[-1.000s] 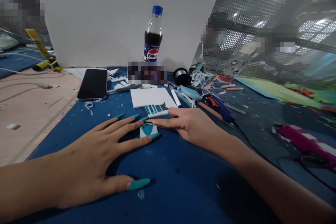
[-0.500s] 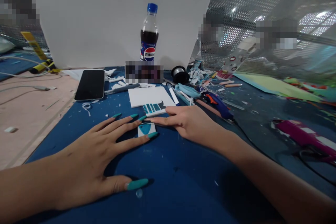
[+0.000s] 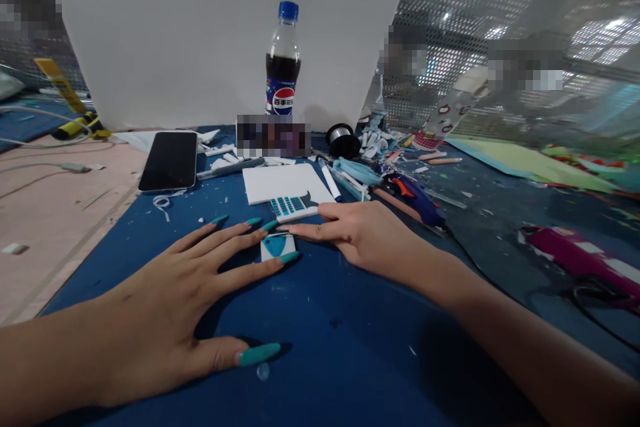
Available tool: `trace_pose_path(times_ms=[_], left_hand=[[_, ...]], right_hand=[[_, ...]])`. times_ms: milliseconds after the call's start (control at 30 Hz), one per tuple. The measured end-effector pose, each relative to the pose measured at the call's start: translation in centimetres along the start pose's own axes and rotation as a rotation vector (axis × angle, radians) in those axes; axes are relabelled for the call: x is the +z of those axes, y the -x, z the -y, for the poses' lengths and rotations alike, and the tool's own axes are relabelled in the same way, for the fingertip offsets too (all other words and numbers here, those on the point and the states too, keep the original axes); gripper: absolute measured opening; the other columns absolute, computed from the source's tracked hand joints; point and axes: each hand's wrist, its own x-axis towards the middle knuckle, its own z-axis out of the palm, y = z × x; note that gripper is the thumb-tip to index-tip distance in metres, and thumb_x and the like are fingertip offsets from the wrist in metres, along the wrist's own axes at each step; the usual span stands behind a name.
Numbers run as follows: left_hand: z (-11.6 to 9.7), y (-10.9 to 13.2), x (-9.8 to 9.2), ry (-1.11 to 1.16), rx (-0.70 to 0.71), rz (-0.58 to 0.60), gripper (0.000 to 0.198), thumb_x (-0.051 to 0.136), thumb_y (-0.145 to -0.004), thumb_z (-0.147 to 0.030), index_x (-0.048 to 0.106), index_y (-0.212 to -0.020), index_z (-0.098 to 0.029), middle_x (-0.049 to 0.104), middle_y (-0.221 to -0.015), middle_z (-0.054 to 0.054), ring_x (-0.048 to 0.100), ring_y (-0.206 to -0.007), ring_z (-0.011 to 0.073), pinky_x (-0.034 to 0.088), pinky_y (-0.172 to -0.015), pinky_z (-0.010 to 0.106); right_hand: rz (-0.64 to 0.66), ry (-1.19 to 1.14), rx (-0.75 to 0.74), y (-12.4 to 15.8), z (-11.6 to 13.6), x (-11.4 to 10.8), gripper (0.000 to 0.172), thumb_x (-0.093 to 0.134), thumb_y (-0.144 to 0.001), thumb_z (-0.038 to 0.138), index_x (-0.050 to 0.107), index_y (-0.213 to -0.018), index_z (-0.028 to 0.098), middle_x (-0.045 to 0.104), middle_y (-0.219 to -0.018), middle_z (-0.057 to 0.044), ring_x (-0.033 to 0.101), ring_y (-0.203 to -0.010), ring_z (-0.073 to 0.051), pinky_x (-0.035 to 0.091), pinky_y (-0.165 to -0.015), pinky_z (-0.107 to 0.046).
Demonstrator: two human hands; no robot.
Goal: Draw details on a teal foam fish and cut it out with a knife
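My left hand (image 3: 175, 307) lies flat with spread fingers on the blue mat (image 3: 340, 353), its index fingertip touching a small white card with a blue shape (image 3: 274, 246). From the right, my right hand (image 3: 357, 230) reaches in, index finger stretched out to the far edge of that card, the other fingers curled. Whatever is under that fingertip is too small to make out. Just beyond lies a white piece with rows of blue blocks (image 3: 291, 207), near the knuckles of my right hand. It overlaps the edge of a larger white sheet (image 3: 280, 180).
A phone (image 3: 169, 161) lies back left. Behind the sheet stand a cola bottle (image 3: 284, 73) and a wire spool (image 3: 343, 141). White scraps surround them. A blue glue gun (image 3: 417, 200) and a magenta tool (image 3: 580, 257) with cords lie at right.
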Motion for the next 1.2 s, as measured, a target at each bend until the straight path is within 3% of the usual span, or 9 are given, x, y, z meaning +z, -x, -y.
trace_pose_path(times_ms=[367, 500, 667, 867, 1000, 1067, 1133, 1200], left_hand=[[0.1, -0.2, -0.3, -0.001, 0.042, -0.015, 0.078, 0.053, -0.087, -0.066, 0.014, -0.152, -0.046, 0.032, -0.157, 0.005, 0.037, -0.136, 0.0467, 0.036, -0.1, 0.074], [0.2, 0.0, 0.1, -0.005, 0.053, -0.048, 0.079, 0.054, -0.087, -0.066, 0.016, -0.152, -0.045, 0.033, -0.156, 0.005, 0.039, -0.135, 0.0469, 0.036, -0.101, 0.073], [0.4, 0.3, 0.3, -0.044, 0.064, -0.097, 0.076, 0.054, -0.089, -0.063, 0.015, -0.152, -0.043, 0.035, -0.156, 0.005, 0.043, -0.133, 0.0451, 0.039, -0.1, 0.07], [0.5, 0.2, 0.3, -0.104, 0.132, -0.065, 0.082, 0.053, -0.091, -0.06, 0.008, -0.155, -0.037, 0.031, -0.157, 0.009, 0.043, -0.133, 0.046, 0.043, -0.096, 0.07], [0.5, 0.4, 0.4, -0.115, 0.136, -0.102, 0.082, 0.053, -0.091, -0.055, 0.008, -0.156, -0.033, 0.021, -0.161, 0.012, 0.041, -0.134, 0.0477, 0.044, -0.095, 0.069], [0.5, 0.6, 0.4, -0.103, 0.136, -0.113, 0.081, 0.054, -0.092, -0.054, 0.009, -0.156, -0.033, 0.019, -0.161, 0.013, 0.041, -0.134, 0.0473, 0.045, -0.096, 0.067], [0.3, 0.6, 0.2, -0.075, 0.127, -0.117, 0.079, 0.053, -0.093, -0.053, 0.009, -0.156, -0.034, 0.018, -0.162, 0.012, 0.04, -0.135, 0.0461, 0.045, -0.098, 0.065], [0.2, 0.6, 0.1, -0.03, 0.117, -0.121, 0.076, 0.052, -0.094, -0.053, 0.01, -0.155, -0.036, 0.017, -0.162, 0.01, 0.038, -0.137, 0.044, 0.043, -0.101, 0.062]], right_hand=[[0.025, 0.041, 0.017, 0.4, -0.4, -0.5, 0.068, 0.05, -0.08, -0.002, 0.061, -0.129, 0.043, 0.061, -0.08, -0.001, 0.044, -0.058, -0.009, 0.02, -0.048, -0.02], [0.026, 0.018, 0.023, 0.7, -0.8, -0.7, 0.067, 0.048, -0.081, -0.004, 0.063, -0.128, 0.042, 0.058, -0.075, 0.0, 0.04, -0.054, -0.009, 0.022, -0.049, -0.021], [0.057, -0.02, 0.082, 1.6, -3.0, -0.7, 0.056, 0.049, -0.083, -0.001, 0.069, -0.124, 0.033, 0.057, -0.073, -0.003, 0.044, -0.058, -0.011, 0.029, -0.054, -0.022], [0.013, -0.277, 0.043, 1.9, -4.1, -1.0, 0.046, 0.053, -0.089, 0.007, 0.068, -0.125, 0.033, 0.053, -0.066, -0.001, 0.044, -0.059, -0.012, 0.032, -0.057, -0.023], [-0.192, -0.564, 0.264, 1.3, -1.8, -0.6, 0.041, 0.05, -0.097, 0.025, 0.057, -0.138, 0.026, 0.063, -0.074, -0.003, 0.043, -0.058, -0.012, 0.036, -0.056, -0.024], [-0.216, -0.805, 0.426, 0.7, -0.4, 0.0, 0.054, 0.053, -0.096, 0.04, 0.046, -0.147, 0.024, 0.068, -0.089, -0.005, 0.042, -0.05, -0.008, 0.035, -0.047, -0.023], [-0.164, -1.06, 0.519, 0.1, 0.7, 0.8, 0.073, 0.064, -0.086, 0.052, 0.04, -0.15, 0.026, 0.063, -0.12, -0.011, 0.042, -0.042, -0.004, 0.034, -0.038, -0.023], [-0.114, -1.238, 0.562, -0.4, 1.5, 1.3, 0.072, 0.074, -0.075, 0.055, 0.055, -0.137, 0.022, 0.06, -0.126, -0.014, 0.038, -0.038, -0.001, 0.032, -0.033, -0.023]])
